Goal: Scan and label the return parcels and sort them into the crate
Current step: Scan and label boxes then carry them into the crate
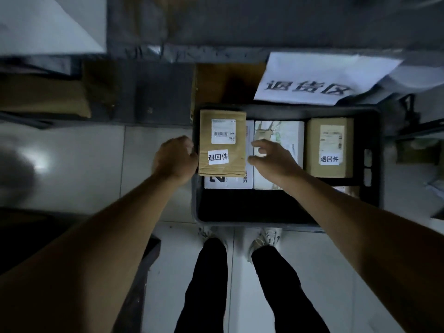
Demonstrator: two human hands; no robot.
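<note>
Your dark crate (pixel 374 140) sits on the pale floor below a paper sign (pixel 319 78), already holding labelled parcels.

Inside it, two white parcels (pixel 278 133) lie side by side, and a brown labelled parcel (pixel 330 147) sits to their right. The brown box (pixel 222 143) you are placing lies on top of the left white one, at the crate's left wall. Your left hand (pixel 176 158) grips its left edge, fingers curled; your right hand (pixel 272 159) hovers just beside its right edge, fingers spread, holding nothing. It looks stiff, light cardboard: hold the long side edges, not the labels.
</note>
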